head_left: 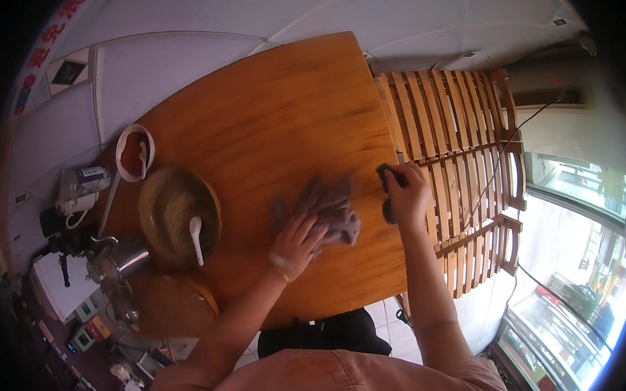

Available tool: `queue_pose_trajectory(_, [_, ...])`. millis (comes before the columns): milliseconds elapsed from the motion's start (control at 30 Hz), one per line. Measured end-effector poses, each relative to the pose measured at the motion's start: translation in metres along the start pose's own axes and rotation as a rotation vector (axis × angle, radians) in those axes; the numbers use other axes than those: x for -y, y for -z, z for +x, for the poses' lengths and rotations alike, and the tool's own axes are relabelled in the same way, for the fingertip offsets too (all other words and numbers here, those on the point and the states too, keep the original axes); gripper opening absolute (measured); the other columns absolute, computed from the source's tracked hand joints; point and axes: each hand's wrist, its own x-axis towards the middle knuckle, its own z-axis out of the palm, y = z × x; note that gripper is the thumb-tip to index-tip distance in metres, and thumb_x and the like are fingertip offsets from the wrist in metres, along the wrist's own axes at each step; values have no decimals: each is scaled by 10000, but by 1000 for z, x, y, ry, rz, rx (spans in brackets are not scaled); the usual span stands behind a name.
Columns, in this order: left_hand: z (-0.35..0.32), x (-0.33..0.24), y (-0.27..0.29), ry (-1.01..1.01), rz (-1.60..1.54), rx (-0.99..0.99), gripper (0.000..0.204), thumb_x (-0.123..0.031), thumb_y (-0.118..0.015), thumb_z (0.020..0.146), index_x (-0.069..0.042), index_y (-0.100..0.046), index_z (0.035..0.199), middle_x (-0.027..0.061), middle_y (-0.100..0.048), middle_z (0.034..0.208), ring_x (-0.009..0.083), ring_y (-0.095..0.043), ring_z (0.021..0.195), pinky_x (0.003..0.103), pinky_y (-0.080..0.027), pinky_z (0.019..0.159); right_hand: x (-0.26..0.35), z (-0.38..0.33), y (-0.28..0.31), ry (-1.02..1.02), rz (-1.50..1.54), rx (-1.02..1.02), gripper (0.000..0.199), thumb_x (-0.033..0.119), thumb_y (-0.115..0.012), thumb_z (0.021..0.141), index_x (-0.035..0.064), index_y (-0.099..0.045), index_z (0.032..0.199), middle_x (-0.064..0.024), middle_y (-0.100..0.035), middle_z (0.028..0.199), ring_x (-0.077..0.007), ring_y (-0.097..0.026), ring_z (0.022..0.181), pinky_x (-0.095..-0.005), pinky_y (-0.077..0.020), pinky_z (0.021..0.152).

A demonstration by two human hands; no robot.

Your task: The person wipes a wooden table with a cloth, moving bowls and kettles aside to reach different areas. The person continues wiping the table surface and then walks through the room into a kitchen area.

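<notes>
The cloth [339, 209] lies ahead-right, touching the left hand [297, 249], fingers slightly parted; the right hand [409, 194] pinches a dark object [388, 212] at the table [281, 124]'s right edge.

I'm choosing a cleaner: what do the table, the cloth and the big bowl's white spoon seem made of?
Table: wood or wood veneer, satin finish; streaky grain shows. Cloth: probably soft fabric, matt; it bunches in folds. Spoon: smooth ceramic or plastic; its even white fits both.

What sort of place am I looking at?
Possibly a small eatery, though I can't be certain: a wooden table bears a large bowl and a white spoon, and at right there's what looks like a glass-fronted case.
</notes>
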Motion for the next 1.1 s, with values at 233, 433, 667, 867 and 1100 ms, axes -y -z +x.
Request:
queue_pose_trajectory(233, [-38,6,-20,137,68,-165,598,-114,-768,699,-183,-610,1271,130,-513,1362,374,-469,1272,564,-408,1055,15,78,-90,340,-447,211,147,213,-702,834,70,-672,852,-104,-649,880,-333,-651,825,-429,-527,682])
queue_pose_trajectory(433, [-38,7,-20,143,15,-167,588,-113,-765,697,-173,-614,1262,136,-508,1360,389,-466,1270,577,-388,1067,34,110,-110,452,-361,119,154,223,-670,856,74,-667,814,-122,-651,874,-337,-647,840,-450,-533,710])
queue_pose_trajectory(667, [-35,6,-16,150,-1,-184,587,-102,-759,691,-163,-615,1257,133,-501,1362,387,-468,1268,574,-385,1070,21,109,-110,417,-551,308,163,244,-675,865,87,-708,893,-128,-673,896,-345,-659,814,-472,-536,685])
queue_pose_trajectory(867, [-36,6,-13,162,-34,-156,592,-105,-766,669,-161,-622,1241,130,-505,1353,374,-470,1271,571,-384,1074,37,134,-130,399,-462,113,188,256,-665,868,72,-699,864,-162,-681,893,-360,-657,837,-476,-528,691])
queue_pose_trajectory(1100, [-34,6,-11,179,-41,-137,625,-127,-785,650,-165,-611,1249,124,-508,1348,368,-464,1278,571,-391,1070,68,77,-129,600,-364,270,166,239,-671,853,80,-678,806,-130,-665,816,-358,-650,777,-451,-538,652])
